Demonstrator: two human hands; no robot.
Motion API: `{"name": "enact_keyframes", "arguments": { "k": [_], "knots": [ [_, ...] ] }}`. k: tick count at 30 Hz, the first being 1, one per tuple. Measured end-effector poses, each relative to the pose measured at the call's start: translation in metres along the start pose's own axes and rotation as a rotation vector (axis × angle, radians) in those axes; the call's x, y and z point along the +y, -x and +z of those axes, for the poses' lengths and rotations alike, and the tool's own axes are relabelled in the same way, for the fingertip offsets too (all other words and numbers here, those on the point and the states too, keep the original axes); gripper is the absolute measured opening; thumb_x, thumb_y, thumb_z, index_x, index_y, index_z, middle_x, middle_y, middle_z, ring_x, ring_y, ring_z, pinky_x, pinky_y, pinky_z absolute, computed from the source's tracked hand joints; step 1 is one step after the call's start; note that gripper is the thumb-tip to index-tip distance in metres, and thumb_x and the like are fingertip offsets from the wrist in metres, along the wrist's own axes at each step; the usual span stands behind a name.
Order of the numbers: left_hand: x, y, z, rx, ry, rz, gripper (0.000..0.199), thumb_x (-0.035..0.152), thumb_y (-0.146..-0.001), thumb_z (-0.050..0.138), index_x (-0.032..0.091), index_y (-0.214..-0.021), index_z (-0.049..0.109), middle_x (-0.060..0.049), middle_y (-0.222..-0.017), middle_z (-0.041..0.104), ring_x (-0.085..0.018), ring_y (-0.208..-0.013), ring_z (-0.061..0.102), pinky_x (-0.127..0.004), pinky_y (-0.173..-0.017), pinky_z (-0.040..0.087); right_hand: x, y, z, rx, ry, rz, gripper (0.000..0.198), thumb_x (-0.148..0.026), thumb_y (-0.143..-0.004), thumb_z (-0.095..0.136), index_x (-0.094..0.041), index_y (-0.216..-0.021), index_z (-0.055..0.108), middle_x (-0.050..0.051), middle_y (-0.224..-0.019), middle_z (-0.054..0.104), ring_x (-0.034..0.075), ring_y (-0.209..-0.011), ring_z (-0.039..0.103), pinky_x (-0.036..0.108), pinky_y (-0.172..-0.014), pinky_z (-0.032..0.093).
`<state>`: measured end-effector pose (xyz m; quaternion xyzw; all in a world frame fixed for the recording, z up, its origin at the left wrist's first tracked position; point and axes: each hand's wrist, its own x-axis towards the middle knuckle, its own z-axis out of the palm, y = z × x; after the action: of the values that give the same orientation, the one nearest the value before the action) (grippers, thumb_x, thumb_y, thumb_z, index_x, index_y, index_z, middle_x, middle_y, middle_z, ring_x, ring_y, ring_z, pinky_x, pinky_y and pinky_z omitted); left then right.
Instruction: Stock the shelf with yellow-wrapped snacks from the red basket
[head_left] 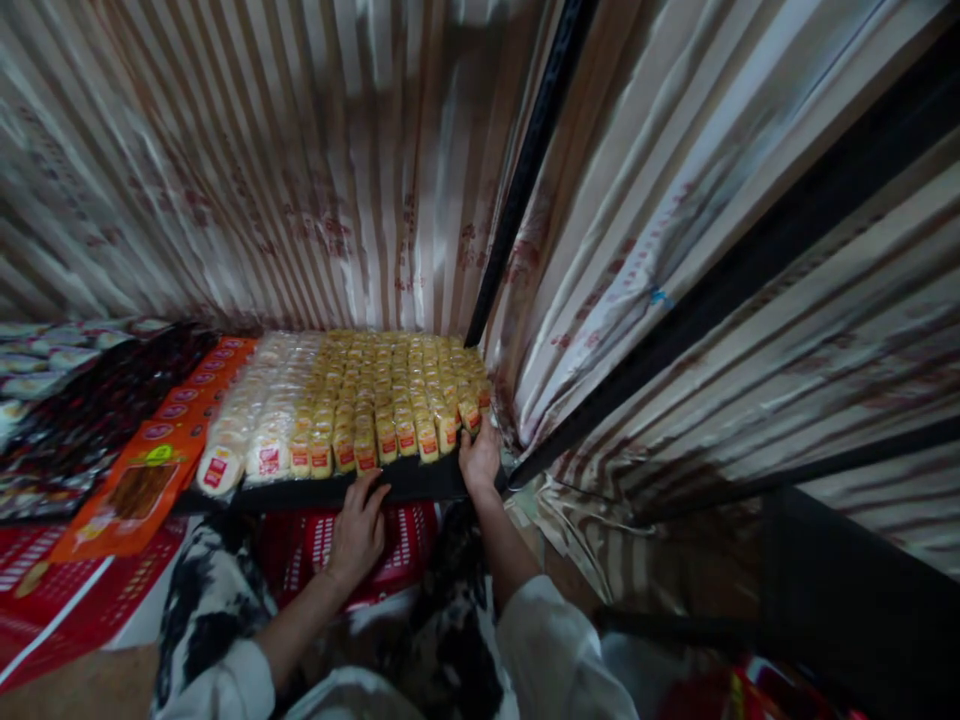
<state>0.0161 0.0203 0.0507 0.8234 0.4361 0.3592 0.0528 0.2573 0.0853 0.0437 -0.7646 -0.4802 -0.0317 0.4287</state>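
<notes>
Rows of small yellow wrapped snack packs (pixel 405 390) with red labels stand close together on a black shelf (pixel 420 480). My right hand (pixel 481 458) is at the right end of the front edge, its fingers against a yellow pack (pixel 469 414); whether they grip it is hard to see. At the shelf's front edge, below the packs, my left hand (pixel 358 530) rests with bent fingers apart and nothing in it. To the left of the yellow rows lie white wrapped packs (pixel 268 440), also with red labels.
Orange snack packets (pixel 150 470) hang over the shelf edge at the left, beside dark packets (pixel 97 420). Red plastic baskets (pixel 409 550) sit under the shelf. A black metal post (pixel 517 200) rises at the back right corner, before striped plastic sheeting (pixel 337 150).
</notes>
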Motion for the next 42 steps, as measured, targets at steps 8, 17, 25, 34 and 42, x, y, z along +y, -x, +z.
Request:
{"name": "enact_keyframes", "arguments": {
  "k": [8,17,25,34,42],
  "knots": [
    [0.003,-0.002,0.003,-0.01,-0.006,0.024,0.039,0.001,-0.078,0.04,0.017,-0.111,0.054,-0.013,-0.127,0.047,-0.024,-0.116,0.047,-0.043,-0.093,0.049,-0.008,0.0,-0.008,0.005,0.026,0.005,0.047,-0.033,-0.087,0.038,-0.006,-0.124,0.05,0.02,-0.115,0.059,0.028,-0.111,0.051,0.044,-0.096,0.04],
    [0.003,-0.002,0.005,0.007,0.035,-0.025,0.043,-0.002,-0.074,0.04,0.016,-0.11,0.054,-0.012,-0.126,0.048,-0.022,-0.113,0.047,-0.041,-0.095,0.048,-0.054,0.039,-0.034,0.014,-0.146,0.013,0.057,-0.046,-0.086,0.046,-0.013,-0.133,0.04,0.016,-0.112,0.06,0.024,-0.101,0.057,0.037,-0.084,0.048],
    [0.003,-0.005,-0.001,0.006,0.026,-0.044,0.041,0.0,-0.076,0.041,0.016,-0.11,0.054,-0.012,-0.124,0.05,-0.023,-0.114,0.047,-0.042,-0.095,0.047,-0.087,0.085,-0.017,-0.221,-0.218,-0.134,0.05,-0.042,-0.088,0.045,-0.012,-0.128,0.046,0.014,-0.109,0.063,0.022,-0.098,0.059,0.033,-0.081,0.049],
    [0.007,-0.013,-0.006,0.0,0.097,-0.048,0.04,0.001,-0.078,0.038,0.016,-0.111,0.054,-0.011,-0.121,0.053,-0.021,-0.113,0.05,-0.041,-0.096,0.047,-0.079,0.066,-0.026,-0.122,-0.2,-0.019,0.051,-0.046,-0.086,0.045,-0.013,-0.126,0.047,0.013,-0.106,0.062,0.022,-0.096,0.057,0.035,-0.081,0.048],
    [0.031,-0.037,0.002,-0.017,0.156,0.012,0.038,0.003,-0.079,0.038,0.015,-0.11,0.056,-0.011,-0.121,0.055,-0.021,-0.112,0.051,-0.039,-0.096,0.047,-0.045,0.039,-0.037,-0.018,-0.127,0.052,0.05,-0.043,-0.087,0.042,-0.015,-0.127,0.046,0.013,-0.11,0.061,0.022,-0.1,0.055,0.036,-0.083,0.046]
  ]
}}
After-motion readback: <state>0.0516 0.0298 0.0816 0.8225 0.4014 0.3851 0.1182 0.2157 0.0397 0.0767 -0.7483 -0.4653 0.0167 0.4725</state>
